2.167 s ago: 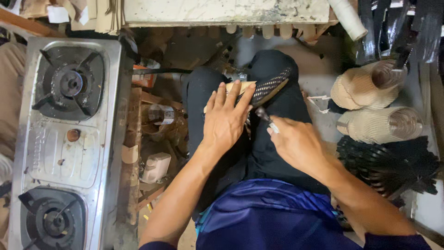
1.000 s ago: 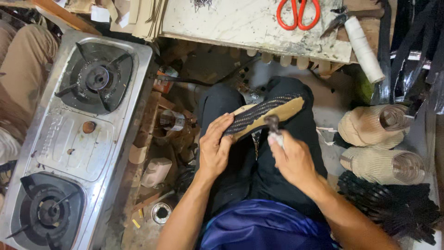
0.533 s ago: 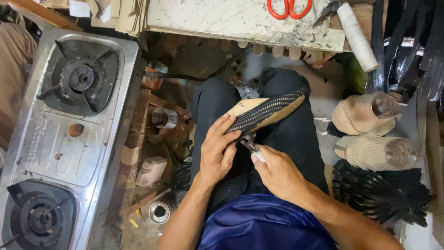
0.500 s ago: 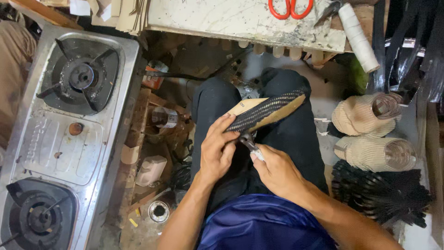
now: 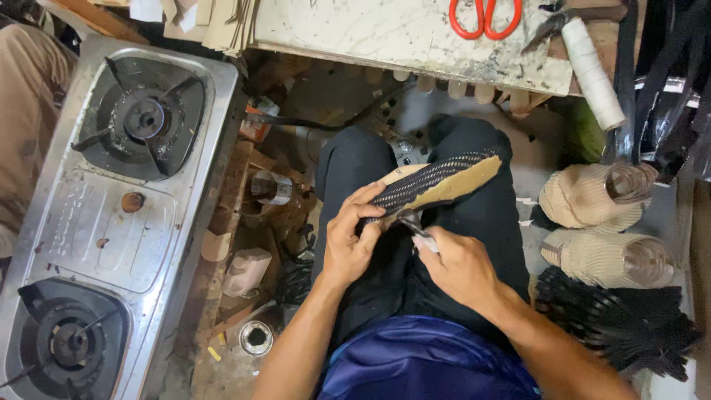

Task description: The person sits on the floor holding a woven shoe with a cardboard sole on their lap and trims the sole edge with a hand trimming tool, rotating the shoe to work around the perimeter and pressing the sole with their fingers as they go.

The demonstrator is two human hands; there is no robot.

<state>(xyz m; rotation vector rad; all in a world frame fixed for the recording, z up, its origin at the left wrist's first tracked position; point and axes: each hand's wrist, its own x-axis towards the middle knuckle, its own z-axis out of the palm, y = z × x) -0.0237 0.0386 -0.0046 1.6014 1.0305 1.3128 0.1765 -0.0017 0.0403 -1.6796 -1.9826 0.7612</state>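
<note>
The left hand (image 5: 348, 248) is closed around the near end of a shoe sole (image 5: 437, 185), its fingers curled over the black woven edge and the thumb underneath; the sole lies across the person's lap, over the dark trousers (image 5: 370, 170), its tan face turned up and its far end slanting up toward the right knee; the right hand (image 5: 463, 267) sits just below and beside the left, closed into a loose fist around a small tool (image 5: 416, 230) with a pale handle, whose dark tip meets the sole's underside close to the left fingers; what kind of tool it is cannot be told; the two hands are nearly touching, both at the sole's near end, above a blue garment (image 5: 422, 367) at the bottom of the view; to the left stands a steel two-burner gas stove (image 5: 104, 222); between it and the legs the floor is cluttered with wood scraps, a small metal cup (image 5: 270, 187) and a round tin (image 5: 256, 337); ahead, a pale desk (image 5: 385, 30) carries red-handled scissors (image 5: 485, 15) and a white spool of thread (image 5: 592, 70); to the right lie two tan shoe lasts (image 5: 592, 200) and a heap of black strips (image 5: 615, 326).
</note>
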